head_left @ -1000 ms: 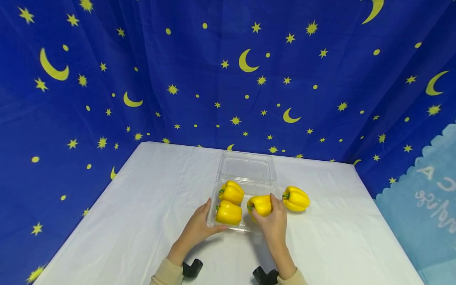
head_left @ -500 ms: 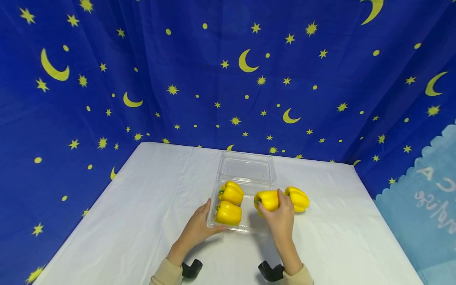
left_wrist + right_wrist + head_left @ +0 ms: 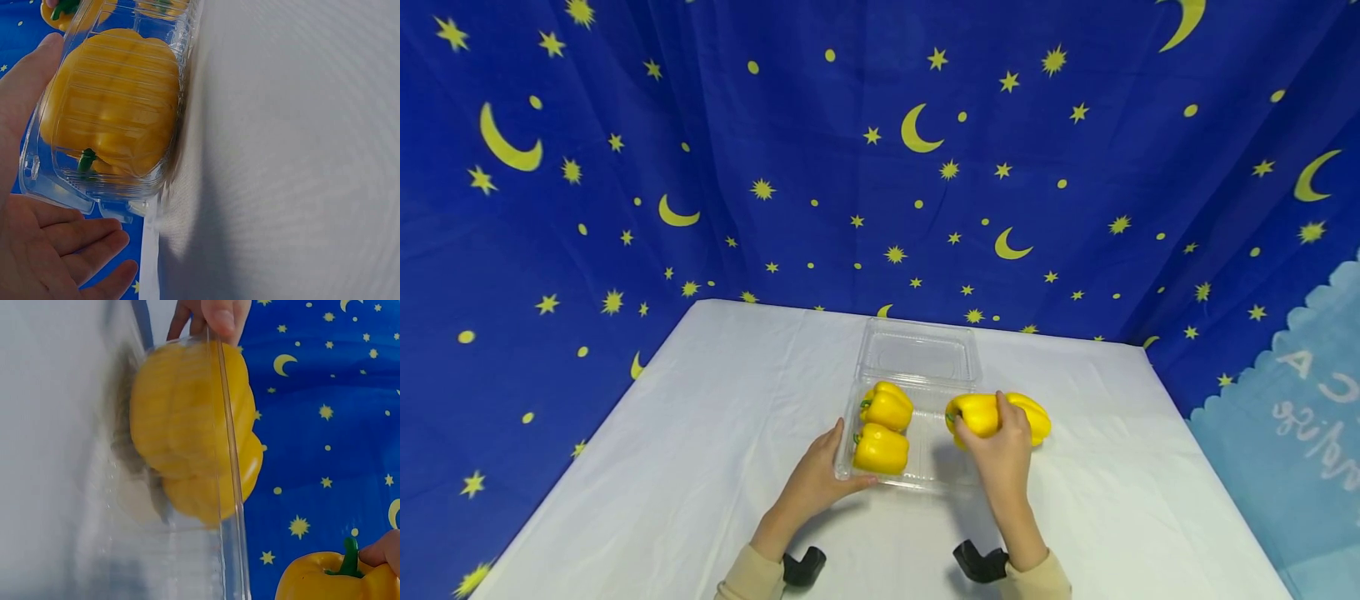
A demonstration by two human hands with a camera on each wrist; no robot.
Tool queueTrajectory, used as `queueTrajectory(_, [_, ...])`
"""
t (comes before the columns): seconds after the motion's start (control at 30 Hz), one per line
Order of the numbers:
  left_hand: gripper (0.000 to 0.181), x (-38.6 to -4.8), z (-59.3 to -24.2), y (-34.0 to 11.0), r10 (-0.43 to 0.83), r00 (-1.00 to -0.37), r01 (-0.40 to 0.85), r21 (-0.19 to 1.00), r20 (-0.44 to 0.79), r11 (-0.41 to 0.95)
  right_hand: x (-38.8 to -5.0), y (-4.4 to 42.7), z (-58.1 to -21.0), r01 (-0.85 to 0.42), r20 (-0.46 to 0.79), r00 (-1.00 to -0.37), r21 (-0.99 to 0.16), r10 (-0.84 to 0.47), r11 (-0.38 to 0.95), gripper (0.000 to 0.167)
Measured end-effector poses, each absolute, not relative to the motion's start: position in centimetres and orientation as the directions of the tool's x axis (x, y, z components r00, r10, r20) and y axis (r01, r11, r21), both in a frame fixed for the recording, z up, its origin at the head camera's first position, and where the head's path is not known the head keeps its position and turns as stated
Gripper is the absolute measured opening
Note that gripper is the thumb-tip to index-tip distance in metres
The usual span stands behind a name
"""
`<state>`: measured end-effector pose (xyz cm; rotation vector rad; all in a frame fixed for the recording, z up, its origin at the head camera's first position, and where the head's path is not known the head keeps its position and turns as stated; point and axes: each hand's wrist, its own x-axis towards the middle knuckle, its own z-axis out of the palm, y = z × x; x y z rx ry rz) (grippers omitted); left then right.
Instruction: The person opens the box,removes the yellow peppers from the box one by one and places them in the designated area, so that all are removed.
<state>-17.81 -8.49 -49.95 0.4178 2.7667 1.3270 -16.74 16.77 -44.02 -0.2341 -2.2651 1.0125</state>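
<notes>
In the head view my right hand [image 3: 1004,454] grips a yellow bell pepper [image 3: 976,413], raised over the right side of the clear plastic container [image 3: 925,483]. The right wrist view shows this held pepper [image 3: 337,579] at its lower right corner, green stem up, a fingertip beside the stem. Two more yellow bell peppers, a far one [image 3: 889,407] and a near one [image 3: 882,450], lie in the container's left half. My left hand [image 3: 815,475] rests at the container's near left corner, its thumb at the front edge; in the left wrist view its fingers [image 3: 84,240] are extended.
Another yellow bell pepper [image 3: 1032,419] lies on the white tablecloth [image 3: 1112,475] right of the container, partly hidden by the held one. The container's lid [image 3: 919,350] lies folded back behind it. A blue curtain [image 3: 820,167] with stars and moons rises behind the table.
My right hand has lifted the bell pepper and moved it right, from the container's right half toward its right edge. My left hand has stayed in place.
</notes>
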Motion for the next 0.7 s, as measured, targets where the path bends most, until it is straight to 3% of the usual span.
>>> queueTrajectory(0.7, [0.112,-17.8,-49.9,-8.5,0.266,-0.961,0.227,0.774,0.079,0.591,-17.1,19.3,-44.0,-0.039,0.480,-0.754,-0.715,0.449,0.698,0.066])
